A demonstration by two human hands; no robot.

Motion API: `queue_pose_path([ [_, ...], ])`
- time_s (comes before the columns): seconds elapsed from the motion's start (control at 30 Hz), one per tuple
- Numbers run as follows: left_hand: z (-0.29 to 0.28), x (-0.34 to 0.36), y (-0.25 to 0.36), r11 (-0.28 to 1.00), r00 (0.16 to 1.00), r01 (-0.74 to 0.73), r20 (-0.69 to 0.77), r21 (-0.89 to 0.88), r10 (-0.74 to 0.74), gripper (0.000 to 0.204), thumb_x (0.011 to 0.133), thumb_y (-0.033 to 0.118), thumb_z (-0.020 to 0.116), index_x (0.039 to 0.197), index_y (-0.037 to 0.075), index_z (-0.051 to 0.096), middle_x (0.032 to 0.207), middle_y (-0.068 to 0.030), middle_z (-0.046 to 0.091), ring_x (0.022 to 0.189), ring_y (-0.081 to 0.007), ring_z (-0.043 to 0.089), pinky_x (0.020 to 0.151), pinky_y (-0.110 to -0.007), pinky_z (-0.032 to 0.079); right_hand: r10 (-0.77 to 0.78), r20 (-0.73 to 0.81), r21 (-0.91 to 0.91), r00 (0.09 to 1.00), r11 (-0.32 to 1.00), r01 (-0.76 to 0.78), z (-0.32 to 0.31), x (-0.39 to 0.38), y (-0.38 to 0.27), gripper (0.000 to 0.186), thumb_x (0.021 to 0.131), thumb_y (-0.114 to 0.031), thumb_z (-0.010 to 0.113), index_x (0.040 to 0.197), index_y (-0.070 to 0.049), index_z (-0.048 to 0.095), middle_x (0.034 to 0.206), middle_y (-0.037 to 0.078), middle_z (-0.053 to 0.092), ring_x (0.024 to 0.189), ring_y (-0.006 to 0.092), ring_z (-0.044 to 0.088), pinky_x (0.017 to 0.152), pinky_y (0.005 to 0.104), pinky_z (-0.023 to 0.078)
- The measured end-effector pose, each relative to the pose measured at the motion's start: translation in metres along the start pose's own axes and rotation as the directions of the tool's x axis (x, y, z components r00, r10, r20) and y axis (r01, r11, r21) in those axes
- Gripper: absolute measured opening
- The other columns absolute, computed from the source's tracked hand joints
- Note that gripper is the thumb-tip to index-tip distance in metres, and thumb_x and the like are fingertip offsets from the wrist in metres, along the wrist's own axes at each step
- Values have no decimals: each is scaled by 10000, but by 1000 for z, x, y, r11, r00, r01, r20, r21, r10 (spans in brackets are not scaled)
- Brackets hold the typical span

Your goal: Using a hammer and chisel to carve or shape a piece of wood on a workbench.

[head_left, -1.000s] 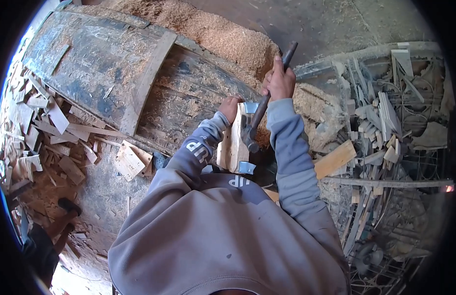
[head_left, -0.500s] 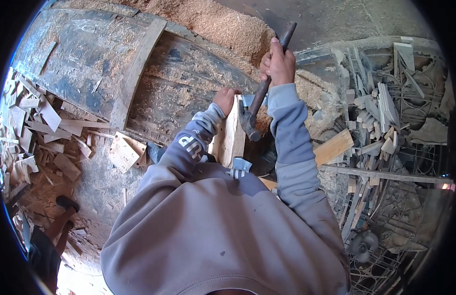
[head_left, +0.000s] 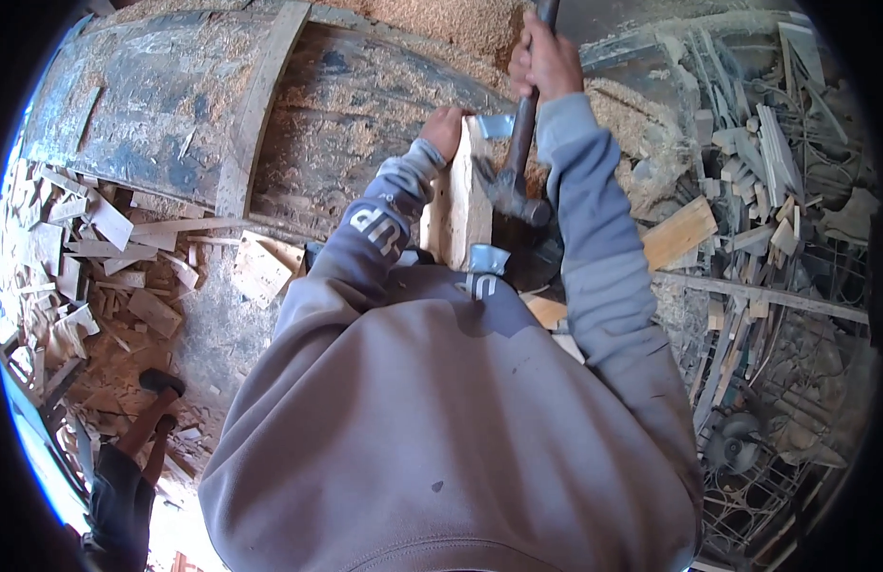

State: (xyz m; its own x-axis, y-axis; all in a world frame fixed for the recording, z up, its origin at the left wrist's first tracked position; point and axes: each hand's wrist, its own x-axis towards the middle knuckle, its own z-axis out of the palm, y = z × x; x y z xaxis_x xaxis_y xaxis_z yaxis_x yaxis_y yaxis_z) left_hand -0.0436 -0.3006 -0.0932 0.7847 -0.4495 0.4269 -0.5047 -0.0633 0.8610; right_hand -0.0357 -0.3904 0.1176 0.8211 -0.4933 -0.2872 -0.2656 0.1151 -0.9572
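Observation:
My left hand is closed around the far end of a pale wooden block, which stretches toward my body. My right hand, up and to the right, grips the dark handle of a hammer. The hammer's head hangs just right of the block, slightly blurred; whether it touches the wood I cannot tell. A bluish sheet-metal piece sticks out from the block's far end. Another bent metal piece is at its near end, close to my sweatshirt.
Wood offcuts are heaped at the left. A plank lies across a large dark curved surface strewn with shavings. Sawdust is piled beyond. Wood scraps and wire racks fill the right side. Another person's legs show at lower left.
The whole view has shifted, so everything sits higher in the picture. Relative to the block, the hammer head has moved slightly right and toward me. Both hands keep their holds.

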Motion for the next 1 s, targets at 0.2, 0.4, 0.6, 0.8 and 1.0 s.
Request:
queue_pose_path([
  [0.2,6,5,-7,1000,999,-14,50,21,13,247,818,113,387,921,4,582,832,-252,595,802,-414,565,721,-451,454,-187,353,163,917,977,136,-1,29,-3,359,836,-429,537,682,-129,414,471,-22,348,320,102,343,272,275,273],
  [0.4,3,-1,-8,998,1000,21,7,63,-21,232,829,125,407,957,14,566,848,-234,594,848,-402,554,751,-443,446,-175,-92,-269,980,952,145,33,5,-13,326,855,-386,522,691,-126,414,466,-34,322,317,93,327,267,265,253],
  [0.6,-3,5,-5,994,992,100,84,-45,-96,275,858,152,389,962,10,601,886,-228,608,849,-370,569,767,-410,454,-247,425,397,871,916,66,0,-13,-16,338,847,-401,536,712,-116,415,471,-25,339,313,90,322,272,257,264],
  [0.8,-60,46,47,887,965,259,145,-383,-219,366,844,378,484,988,83,646,915,-140,651,892,-297,609,799,-337,470,4,92,-109,996,994,6,4,-71,-34,318,870,-369,510,685,-136,399,462,-9,364,308,92,329,288,249,296],
  [1.0,-66,75,101,953,720,-193,694,233,-24,387,751,323,672,1010,42,610,943,-150,642,839,-286,633,750,-371,494,5,20,79,1000,997,-6,-32,-96,-31,335,866,-374,518,674,-126,403,456,-2,360,305,92,323,288,242,298],
])
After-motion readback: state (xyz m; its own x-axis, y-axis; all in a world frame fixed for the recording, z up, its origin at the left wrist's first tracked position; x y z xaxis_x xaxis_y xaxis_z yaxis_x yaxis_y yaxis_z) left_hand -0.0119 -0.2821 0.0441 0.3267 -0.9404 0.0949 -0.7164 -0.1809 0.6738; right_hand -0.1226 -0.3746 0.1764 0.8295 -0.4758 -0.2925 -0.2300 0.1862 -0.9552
